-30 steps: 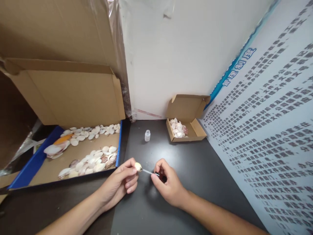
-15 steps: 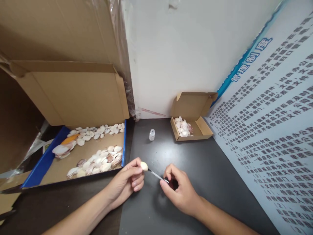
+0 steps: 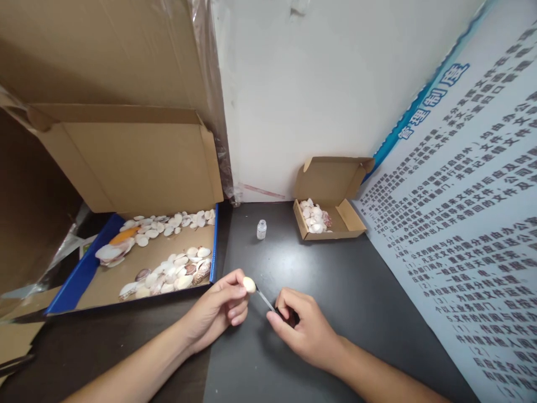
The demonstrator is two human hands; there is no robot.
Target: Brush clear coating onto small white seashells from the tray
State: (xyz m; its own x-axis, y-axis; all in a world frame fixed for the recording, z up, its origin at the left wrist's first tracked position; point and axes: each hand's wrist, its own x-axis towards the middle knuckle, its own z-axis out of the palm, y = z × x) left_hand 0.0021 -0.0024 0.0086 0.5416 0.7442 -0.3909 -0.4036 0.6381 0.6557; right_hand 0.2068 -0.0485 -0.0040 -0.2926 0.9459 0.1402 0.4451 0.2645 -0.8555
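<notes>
The right hand (image 3: 304, 330) pinches a small brush (image 3: 265, 298) by its dark cap, and the brush now slants more steeply than half a second ago, its tip touching the pale shell (image 3: 249, 284); that shell sits gripped between thumb and fingertips of the left hand (image 3: 218, 310), over the dark table (image 3: 335, 280), so coating seems under way; beyond, the little bottle (image 3: 261, 229), small carton (image 3: 327, 215) and blue tray (image 3: 84, 268) of shells keep their places.
</notes>
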